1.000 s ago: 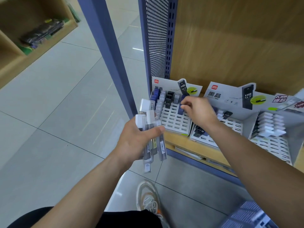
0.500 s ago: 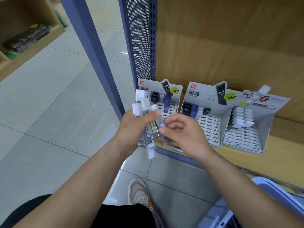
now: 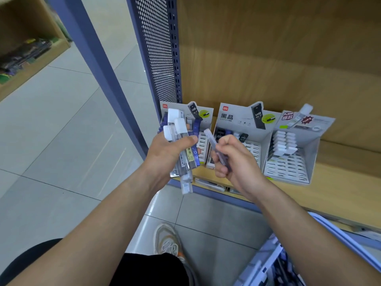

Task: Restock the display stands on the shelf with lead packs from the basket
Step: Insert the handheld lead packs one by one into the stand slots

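Observation:
My left hand [image 3: 165,153] grips a bundle of several lead packs [image 3: 181,145], clear tubes with white caps, held upright in front of the left display stand [image 3: 203,118]. My right hand [image 3: 233,159] pinches one clear lead pack [image 3: 212,141], tilted, just right of the bundle. Behind it stands the middle display stand [image 3: 247,129], holding a few dark packs at its top rows. The right display stand [image 3: 296,149] holds several white-capped packs. All three sit on the wooden shelf [image 3: 340,195]. The blue basket [image 3: 268,265] shows at the bottom right, under my right forearm.
A blue perforated upright [image 3: 158,54] borders the shelf on the left, with a slanted blue post [image 3: 97,65] beside it. The tiled floor [image 3: 51,141] lies below. My shoe [image 3: 167,240] is on the floor. Another wooden shelf [image 3: 24,52] with goods stands far left.
My right hand came back from the left stand to the bundle, then pulled one lead pack clear of it to the right. The view has swung, and the basket now shows.

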